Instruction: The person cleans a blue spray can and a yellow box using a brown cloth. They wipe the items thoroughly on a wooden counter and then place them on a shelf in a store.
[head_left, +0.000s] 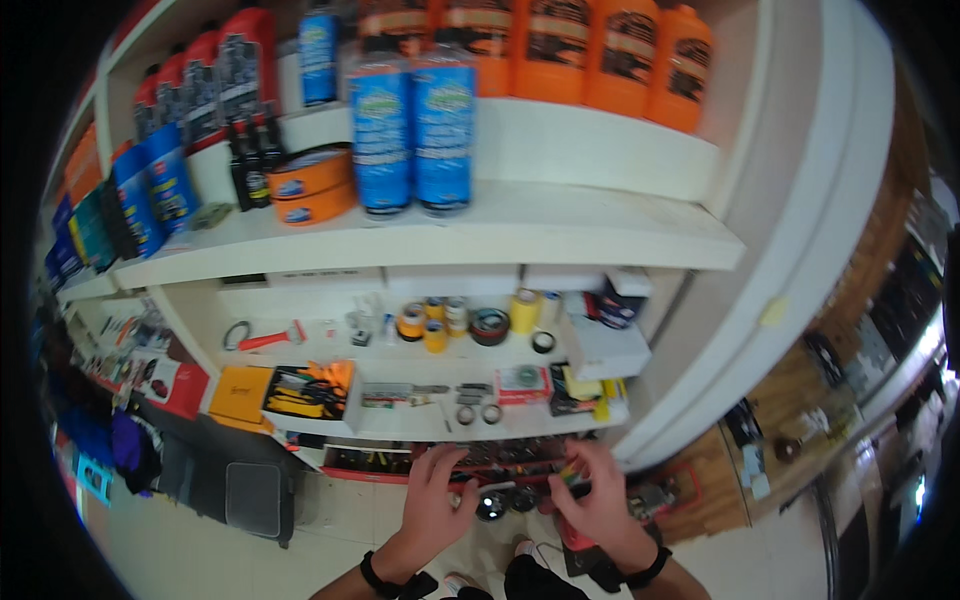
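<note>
We see our two hands low at the bottom shelf (400, 462). The left hand (432, 505) spreads its fingers wide, touching a small round thing (491, 505) we cannot make out. The right hand (597, 503) pinches a small dark tool (572, 484). Higher up stand two blue bottles (412, 130), two orange tins (312, 185) and five orange jugs (560, 50).

head view: worn on head, looks down and forward | faces white shelving (560, 240) close ahead | own forearms enter at lower edge | fisheye bends edges; single view, nothing shared
</note>
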